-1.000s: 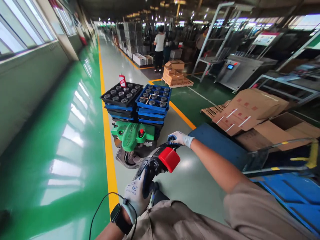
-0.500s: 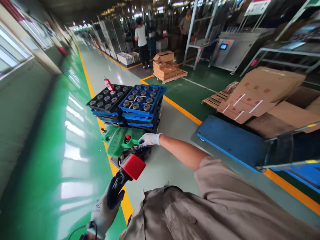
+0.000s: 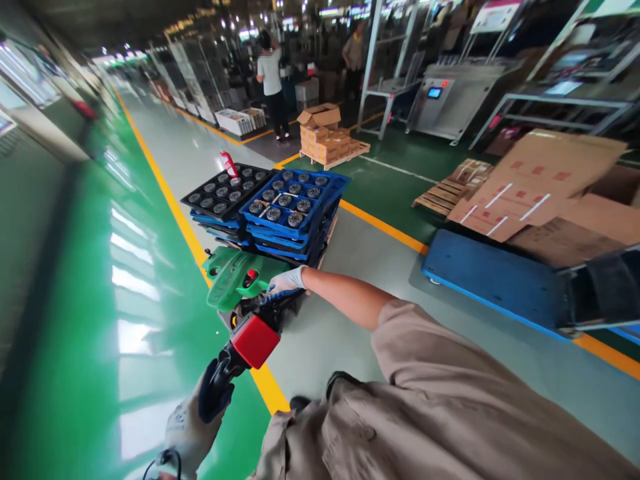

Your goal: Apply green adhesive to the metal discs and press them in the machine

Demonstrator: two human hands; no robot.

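Note:
My left hand (image 3: 197,407), in a white glove with a dark palm, is closed round the black control handle (image 3: 231,363) of an electric pallet truck. A red block (image 3: 256,340) forms the end of this handle. My right hand (image 3: 286,281), gloved too, reaches forward with its fingers curled over a black part of the handle beside the truck's green body (image 3: 233,280); its fingertips are partly hidden. Ahead on the truck stand stacked blue trays (image 3: 295,233) and black trays (image 3: 197,202) with round dark metal parts in them. A red bottle (image 3: 229,164) stands on the black stack.
To the right is a blue platform trolley (image 3: 490,280), with large cardboard boxes (image 3: 530,187) behind it. A pallet of small cartons (image 3: 323,140) stands ahead, near a person in a white top (image 3: 273,83). Yellow lines (image 3: 155,173) edge the grey aisle; a wall runs along the left.
The red block and my left hand have shifted slightly left and down in view. The trolley and boxes now appear farther right. Both hands keep their hold.

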